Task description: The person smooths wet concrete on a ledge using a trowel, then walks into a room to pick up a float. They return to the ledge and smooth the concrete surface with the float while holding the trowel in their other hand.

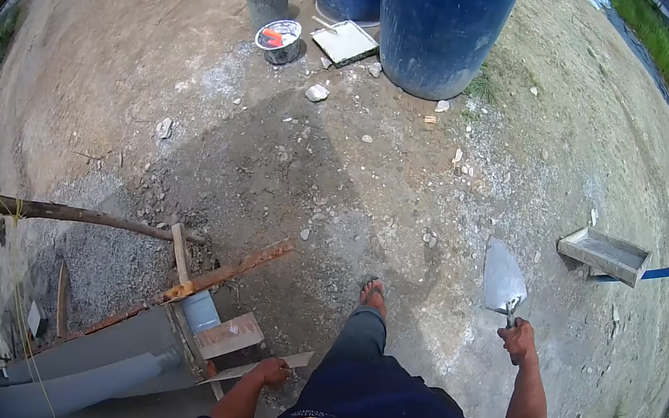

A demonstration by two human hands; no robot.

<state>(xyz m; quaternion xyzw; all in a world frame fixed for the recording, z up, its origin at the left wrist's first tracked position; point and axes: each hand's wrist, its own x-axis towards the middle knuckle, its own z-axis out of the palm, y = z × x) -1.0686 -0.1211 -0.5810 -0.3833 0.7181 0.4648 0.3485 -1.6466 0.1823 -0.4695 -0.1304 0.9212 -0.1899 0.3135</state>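
Note:
My right hand is closed on the handle of a trowel, whose pointed metal blade is held out over the ground at the right. At lower left, my left hand is closed at a thin wooden strip; the hand is small in view and its grip is partly hidden. Beside it are a short flat board and a wall form with smoothed grey mortar, edged by a long rough plank.
Blue barrels stand ahead, near a grey bucket, a small tub and a white-coated tray. A wooden box lies at right. Gravel and a pole are at left. Stones dot the ground.

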